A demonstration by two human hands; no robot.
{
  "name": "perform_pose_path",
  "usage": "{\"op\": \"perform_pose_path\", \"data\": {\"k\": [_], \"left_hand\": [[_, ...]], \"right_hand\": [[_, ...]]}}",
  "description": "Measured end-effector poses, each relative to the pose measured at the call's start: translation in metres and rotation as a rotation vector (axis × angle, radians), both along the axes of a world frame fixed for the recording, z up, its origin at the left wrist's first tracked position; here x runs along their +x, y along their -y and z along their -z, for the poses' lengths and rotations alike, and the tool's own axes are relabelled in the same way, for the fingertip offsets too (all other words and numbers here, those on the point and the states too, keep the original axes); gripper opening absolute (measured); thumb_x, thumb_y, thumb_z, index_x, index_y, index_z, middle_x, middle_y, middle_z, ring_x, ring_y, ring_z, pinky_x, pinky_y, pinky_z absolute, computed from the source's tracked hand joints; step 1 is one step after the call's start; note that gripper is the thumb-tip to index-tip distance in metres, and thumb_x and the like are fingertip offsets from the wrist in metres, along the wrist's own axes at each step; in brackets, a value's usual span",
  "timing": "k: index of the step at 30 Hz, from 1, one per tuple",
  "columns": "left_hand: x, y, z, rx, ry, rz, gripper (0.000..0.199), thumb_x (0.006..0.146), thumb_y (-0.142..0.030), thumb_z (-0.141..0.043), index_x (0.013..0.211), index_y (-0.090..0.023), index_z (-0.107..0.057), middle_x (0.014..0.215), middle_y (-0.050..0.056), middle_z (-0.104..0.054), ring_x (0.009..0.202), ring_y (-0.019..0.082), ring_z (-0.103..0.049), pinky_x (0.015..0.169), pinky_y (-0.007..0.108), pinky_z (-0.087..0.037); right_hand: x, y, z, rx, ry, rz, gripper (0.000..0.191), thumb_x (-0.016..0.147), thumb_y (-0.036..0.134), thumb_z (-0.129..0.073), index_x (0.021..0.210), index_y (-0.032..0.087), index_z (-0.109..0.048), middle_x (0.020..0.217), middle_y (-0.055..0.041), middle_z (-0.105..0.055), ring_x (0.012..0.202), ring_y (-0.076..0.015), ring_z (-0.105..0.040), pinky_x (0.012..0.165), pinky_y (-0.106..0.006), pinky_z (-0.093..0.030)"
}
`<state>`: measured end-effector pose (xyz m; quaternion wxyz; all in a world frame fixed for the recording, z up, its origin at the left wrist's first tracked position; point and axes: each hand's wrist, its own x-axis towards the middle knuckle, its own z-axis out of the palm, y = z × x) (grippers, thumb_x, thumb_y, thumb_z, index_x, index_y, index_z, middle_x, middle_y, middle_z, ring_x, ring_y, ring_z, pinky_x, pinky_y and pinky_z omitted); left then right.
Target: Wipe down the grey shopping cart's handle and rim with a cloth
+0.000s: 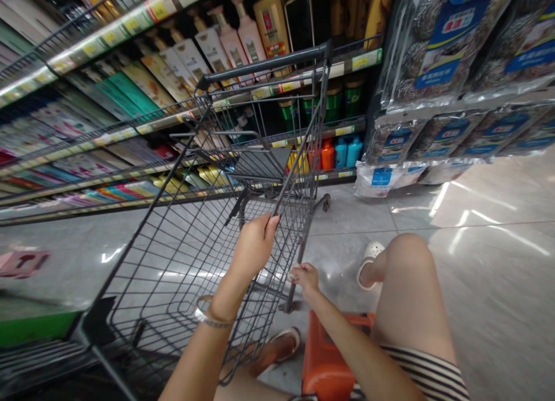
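Note:
A grey wire shopping cart stands in front of me, its handle bar on the far side by the shelves. My left hand, with a silver bracelet on the wrist, is closed round the cart's near top rim. Lower and to the right, my right hand is closed at the cart's lower frame tube, pinching a small pale object, perhaps a crumpled cloth or wipe. The basket of the cart shows no goods inside. Under my right forearm is an orange stool or box.
Shelves of bottles run behind the cart. Packs of steel scourers hang at the upper right. My bent knee and a white clog are at the right. A pink box and a green-edged item are at the left.

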<state>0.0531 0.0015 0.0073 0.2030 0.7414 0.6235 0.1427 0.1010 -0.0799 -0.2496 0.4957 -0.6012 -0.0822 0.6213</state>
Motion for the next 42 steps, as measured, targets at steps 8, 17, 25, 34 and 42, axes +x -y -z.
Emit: {"op": "perform_pose_path", "data": {"k": [8, 17, 25, 34, 42], "left_hand": [[0.003, -0.003, 0.003, 0.017, 0.019, -0.007, 0.036, 0.090, -0.039, -0.034, 0.062, -0.020, -0.046, 0.051, -0.003, -0.044, 0.051, 0.011, -0.040, 0.052, 0.025, -0.025], [0.002, -0.003, 0.003, 0.004, 0.041, -0.012, 0.035, 0.090, -0.039, -0.035, 0.063, -0.019, -0.047, 0.053, -0.003, -0.046, 0.052, 0.011, -0.042, 0.054, 0.025, -0.026], [-0.002, -0.004, 0.003, -0.076, 0.212, -0.028, 0.040, 0.087, -0.046, -0.036, 0.071, -0.017, -0.058, 0.066, 0.001, -0.060, 0.066, 0.015, -0.054, 0.061, 0.025, -0.036], [-0.002, -0.002, 0.003, -0.002, 0.075, 0.006, 0.037, 0.089, -0.042, -0.034, 0.059, -0.020, -0.041, 0.051, -0.004, -0.042, 0.052, 0.011, -0.039, 0.054, 0.025, -0.025], [-0.005, 0.000, 0.002, -0.026, 0.049, 0.009, 0.036, 0.090, -0.042, -0.033, 0.064, -0.020, -0.046, 0.053, -0.004, -0.044, 0.053, 0.011, -0.041, 0.054, 0.024, -0.025]], "right_hand": [[0.007, -0.020, -0.037, -0.004, -0.089, 0.056, 0.015, 0.047, 0.023, -0.060, 0.050, 0.021, -0.046, 0.042, 0.0057, -0.052, 0.039, -0.0120, -0.051, 0.038, -0.025, -0.048], [0.010, -0.029, -0.100, 0.140, -0.103, 0.066, 0.015, 0.049, 0.025, -0.062, 0.061, 0.017, -0.056, 0.049, 0.0052, -0.056, 0.044, -0.0107, -0.052, 0.042, -0.023, -0.046], [0.012, -0.019, -0.132, 0.438, 0.066, 0.065, 0.011, 0.062, 0.025, -0.061, 0.069, 0.018, -0.057, 0.070, 0.0014, -0.060, 0.066, -0.0136, -0.057, 0.060, -0.025, -0.048], [0.002, -0.005, -0.113, 0.583, 0.285, 0.028, 0.008, 0.069, 0.016, -0.056, 0.076, 0.019, -0.059, 0.086, -0.0021, -0.059, 0.081, -0.0152, -0.056, 0.064, -0.023, -0.043], [0.003, -0.007, -0.094, 0.644, 0.228, 0.007, 0.009, 0.066, 0.014, -0.058, 0.074, 0.019, -0.058, 0.087, -0.0019, -0.059, 0.083, -0.0151, -0.056, 0.073, -0.026, -0.044]]}}
